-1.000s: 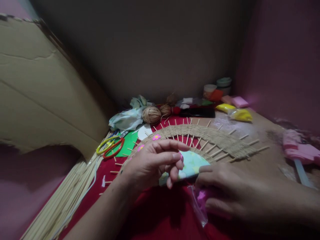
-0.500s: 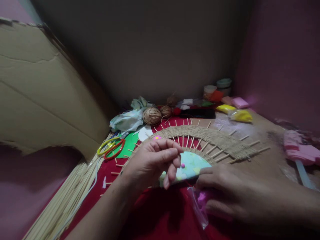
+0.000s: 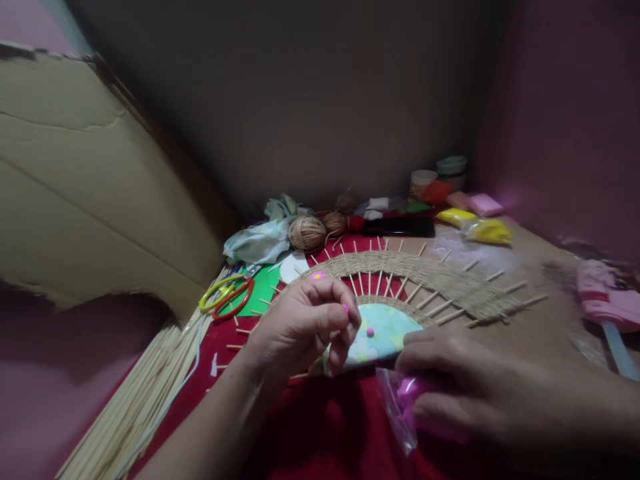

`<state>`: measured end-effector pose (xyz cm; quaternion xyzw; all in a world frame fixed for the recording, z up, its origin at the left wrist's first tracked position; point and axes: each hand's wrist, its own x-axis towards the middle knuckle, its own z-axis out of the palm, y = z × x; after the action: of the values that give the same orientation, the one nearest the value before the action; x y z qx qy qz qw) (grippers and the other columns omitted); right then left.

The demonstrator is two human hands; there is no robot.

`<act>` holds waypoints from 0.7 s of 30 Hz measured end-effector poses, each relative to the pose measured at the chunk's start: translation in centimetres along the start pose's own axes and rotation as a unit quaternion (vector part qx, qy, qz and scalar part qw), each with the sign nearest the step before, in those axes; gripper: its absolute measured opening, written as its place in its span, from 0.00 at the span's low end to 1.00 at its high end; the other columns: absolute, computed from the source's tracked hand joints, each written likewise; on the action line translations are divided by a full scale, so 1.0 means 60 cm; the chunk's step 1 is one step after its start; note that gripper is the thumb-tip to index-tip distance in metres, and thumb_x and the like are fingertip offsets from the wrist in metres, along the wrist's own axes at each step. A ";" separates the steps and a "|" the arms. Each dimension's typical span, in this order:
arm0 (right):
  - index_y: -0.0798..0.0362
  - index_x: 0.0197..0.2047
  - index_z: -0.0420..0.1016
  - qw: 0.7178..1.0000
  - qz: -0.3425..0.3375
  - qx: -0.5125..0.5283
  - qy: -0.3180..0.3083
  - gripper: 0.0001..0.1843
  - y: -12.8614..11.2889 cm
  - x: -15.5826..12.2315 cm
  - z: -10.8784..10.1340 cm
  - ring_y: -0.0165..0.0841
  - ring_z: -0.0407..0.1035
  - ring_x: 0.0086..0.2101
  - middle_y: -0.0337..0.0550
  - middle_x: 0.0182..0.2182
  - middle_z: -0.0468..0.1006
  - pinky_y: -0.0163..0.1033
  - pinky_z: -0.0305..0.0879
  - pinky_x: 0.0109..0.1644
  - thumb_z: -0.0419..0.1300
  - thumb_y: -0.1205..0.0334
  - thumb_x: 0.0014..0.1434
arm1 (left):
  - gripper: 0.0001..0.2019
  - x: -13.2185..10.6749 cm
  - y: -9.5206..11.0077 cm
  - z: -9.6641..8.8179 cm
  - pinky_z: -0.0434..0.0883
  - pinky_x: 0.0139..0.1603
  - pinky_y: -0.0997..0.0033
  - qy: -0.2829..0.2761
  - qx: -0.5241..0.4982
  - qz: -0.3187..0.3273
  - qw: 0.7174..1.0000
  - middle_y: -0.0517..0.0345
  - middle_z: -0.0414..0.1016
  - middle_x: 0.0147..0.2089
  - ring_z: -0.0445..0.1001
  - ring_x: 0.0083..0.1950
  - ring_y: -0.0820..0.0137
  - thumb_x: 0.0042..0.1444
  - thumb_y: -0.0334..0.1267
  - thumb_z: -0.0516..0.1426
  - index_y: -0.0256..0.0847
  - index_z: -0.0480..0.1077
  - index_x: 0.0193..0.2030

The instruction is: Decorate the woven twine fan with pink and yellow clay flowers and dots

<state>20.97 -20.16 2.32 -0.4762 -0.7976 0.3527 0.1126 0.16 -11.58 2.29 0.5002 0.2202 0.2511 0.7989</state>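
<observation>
a home craft corner: twine balls (image 3: 307,232), scissors (image 3: 227,295), cardboard (image 3: 85,193).

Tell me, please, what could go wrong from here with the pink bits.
1. The pink bit pinched in the left hand is tiny and could slip into the gaps between the sticks.
2. The right hand presses on the bag; that might squash the pink clay inside.

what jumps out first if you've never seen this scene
The woven half-disc with sticks fanning out like spokes fills the middle of the red cloth. Over its pale patterned centre the left hand pinches a tiny pink bit, while the right hand rests on a clear bag of pink pieces.
</observation>
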 end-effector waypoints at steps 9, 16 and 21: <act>0.53 0.35 0.75 0.991 0.009 0.118 0.056 0.05 0.008 0.012 0.001 0.29 0.67 0.32 0.37 0.30 0.74 0.32 0.62 0.34 0.58 0.64 0.56 | 0.06 0.001 0.008 -0.002 0.73 0.18 0.79 -0.026 -0.037 0.014 0.999 0.51 0.77 0.29 0.76 0.22 0.73 0.56 0.30 0.58 0.29 0.76 0.37; 0.52 0.34 0.75 0.987 -0.011 0.145 0.070 0.05 0.012 0.013 0.005 0.28 0.67 0.31 0.36 0.29 0.74 0.32 0.61 0.34 0.58 0.66 0.56 | 0.07 0.002 0.008 -0.001 0.75 0.21 0.78 -0.057 -0.034 0.022 0.998 0.51 0.78 0.30 0.77 0.25 0.72 0.54 0.27 0.58 0.30 0.76 0.39; 0.54 0.33 0.75 0.987 -0.007 0.141 0.083 0.05 0.012 0.015 0.006 0.30 0.67 0.30 0.38 0.28 0.74 0.34 0.61 0.32 0.58 0.65 0.56 | 0.05 0.000 0.005 -0.004 0.74 0.17 0.79 -0.037 -0.029 0.032 0.998 0.55 0.78 0.28 0.76 0.22 0.72 0.53 0.25 0.58 0.33 0.74 0.34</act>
<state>20.81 -19.34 1.40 -0.4771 -0.7316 0.4199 0.2466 -0.01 -11.29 2.48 0.4928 0.1672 0.2640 0.8121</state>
